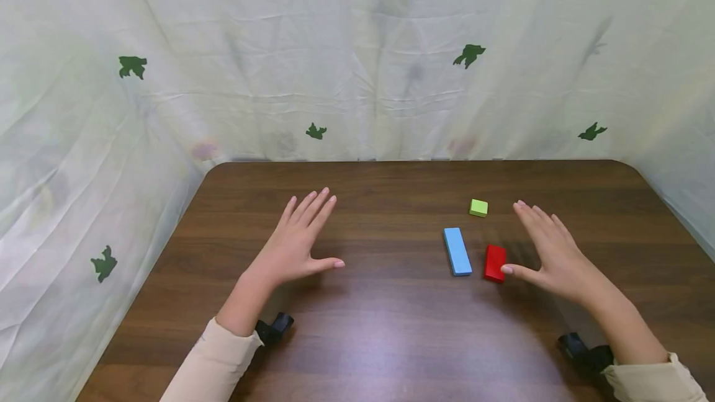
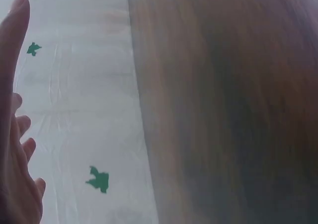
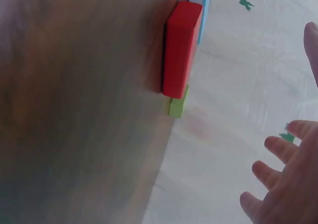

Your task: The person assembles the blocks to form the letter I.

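Three blocks lie on the right half of the table. A long blue block (image 1: 457, 252) lies flat, with a shorter red block (image 1: 494, 263) just to its right. Behind them is a small light green block (image 1: 478, 208). My right hand (image 1: 558, 265) hovers right of the red block, fingers straight and thumb spread; the thumb tip overlaps the red block in the head view, while the right wrist view shows a gap. On the left, my left hand (image 1: 293, 247) is held above the bare wood, fingers straight, thumb out, holding nothing.
The brown wooden table (image 1: 380, 327) has rounded far corners. A white curtain (image 1: 357, 67) with green leaf-like shapes hangs behind it and along both sides. Each wrist carries a dark strapped device, such as the left one (image 1: 275, 329).
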Tool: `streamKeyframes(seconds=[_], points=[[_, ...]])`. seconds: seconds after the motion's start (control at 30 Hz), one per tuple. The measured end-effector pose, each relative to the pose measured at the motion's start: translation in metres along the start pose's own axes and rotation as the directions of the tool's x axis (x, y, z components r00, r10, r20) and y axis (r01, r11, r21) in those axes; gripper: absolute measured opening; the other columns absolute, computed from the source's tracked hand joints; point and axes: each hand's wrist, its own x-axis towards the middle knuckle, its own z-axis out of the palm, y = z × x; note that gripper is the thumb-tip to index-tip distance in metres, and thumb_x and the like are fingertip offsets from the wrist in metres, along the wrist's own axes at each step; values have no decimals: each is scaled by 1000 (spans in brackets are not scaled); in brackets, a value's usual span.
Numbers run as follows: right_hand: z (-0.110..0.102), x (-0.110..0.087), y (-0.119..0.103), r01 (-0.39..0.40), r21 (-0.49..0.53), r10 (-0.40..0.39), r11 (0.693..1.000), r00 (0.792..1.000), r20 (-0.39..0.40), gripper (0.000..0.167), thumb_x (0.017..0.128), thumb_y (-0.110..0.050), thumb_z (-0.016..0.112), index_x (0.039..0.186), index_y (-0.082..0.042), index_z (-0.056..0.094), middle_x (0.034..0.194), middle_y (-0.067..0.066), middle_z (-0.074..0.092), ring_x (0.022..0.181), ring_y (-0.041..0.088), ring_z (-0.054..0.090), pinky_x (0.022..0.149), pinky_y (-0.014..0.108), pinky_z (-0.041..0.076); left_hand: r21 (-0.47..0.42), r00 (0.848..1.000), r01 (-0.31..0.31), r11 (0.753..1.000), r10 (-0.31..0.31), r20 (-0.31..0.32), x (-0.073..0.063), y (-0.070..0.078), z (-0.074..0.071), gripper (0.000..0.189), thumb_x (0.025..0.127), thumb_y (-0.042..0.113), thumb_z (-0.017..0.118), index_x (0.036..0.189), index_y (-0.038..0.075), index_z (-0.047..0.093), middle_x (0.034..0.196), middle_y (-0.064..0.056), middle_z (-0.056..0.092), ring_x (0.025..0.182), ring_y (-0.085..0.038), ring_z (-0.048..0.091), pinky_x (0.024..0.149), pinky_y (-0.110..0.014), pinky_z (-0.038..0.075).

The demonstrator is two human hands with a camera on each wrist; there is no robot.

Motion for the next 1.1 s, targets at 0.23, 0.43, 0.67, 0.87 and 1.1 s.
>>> streamKeyframes(seconds=[0.23,0.43,0.67,0.87,1.1], points=[[8,-6,-3,-14,98,14,995,1000,1,103,70,-33,76,145,-10,10,141,20,25,125,40,24,107,40,3,-60,997,-54,997,50,-56,12,13,14,103,73,74,42,145,8,9,150,-6,6,134,-27,11,106,-47,7],[11,-10,-6,-115,209,105,971,993,59,102,72,-33,75,146,-18,6,145,16,20,127,40,21,99,57,18,-151,992,-91,984,76,-97,21,25,26,104,74,73,43,144,5,9,149,-8,10,132,-30,16,105,-46,11],[22,-16,-4,-157,273,148,949,987,55,100,70,-31,77,145,-24,12,143,14,25,126,37,25,87,64,29,-244,994,-91,966,72,-84,32,41,40,105,74,72,44,144,6,4,149,-8,9,134,-25,13,107,-39,9],[32,-19,1,-157,315,157,936,987,27,95,67,-28,80,143,-17,24,137,15,35,121,36,31,87,62,30,-351,998,-52,935,38,-48,42,56,51,105,73,67,52,145,10,1,149,-4,8,134,-14,6,107,-33,11],[42,-21,6,-182,351,180,918,983,39,85,68,-28,79,137,-7,34,128,13,46,115,30,42,92,17,30,-487,1000,5,873,8,25,53,74,63,104,72,63,59,145,16,1,149,3,6,134,-10,6,106,-35,17]])
